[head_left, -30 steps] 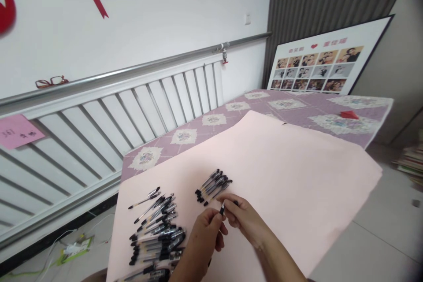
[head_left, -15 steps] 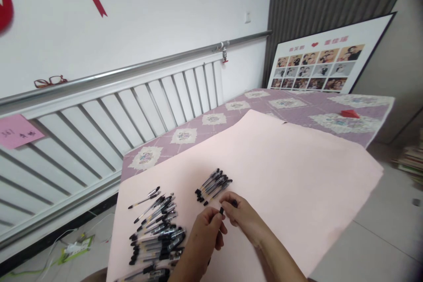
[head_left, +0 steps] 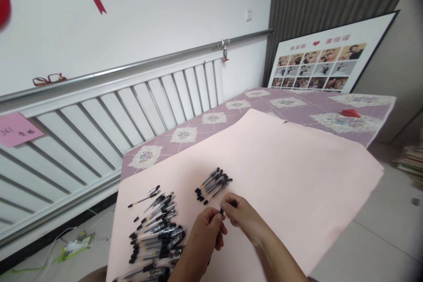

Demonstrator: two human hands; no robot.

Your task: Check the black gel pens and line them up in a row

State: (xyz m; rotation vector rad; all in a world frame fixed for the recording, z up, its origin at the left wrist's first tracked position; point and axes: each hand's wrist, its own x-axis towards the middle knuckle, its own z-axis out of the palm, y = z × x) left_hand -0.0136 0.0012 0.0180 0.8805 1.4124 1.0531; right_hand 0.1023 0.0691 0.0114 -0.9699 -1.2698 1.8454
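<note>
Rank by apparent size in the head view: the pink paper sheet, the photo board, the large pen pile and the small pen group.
1. pink paper sheet
2. photo board, which stands farther from the camera, so its true size is unsure
3. large pen pile
4. small pen group

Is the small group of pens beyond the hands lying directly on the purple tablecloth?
No, the small group of pens lies on the pink paper sheet, which covers that part of the purple tablecloth.
</note>
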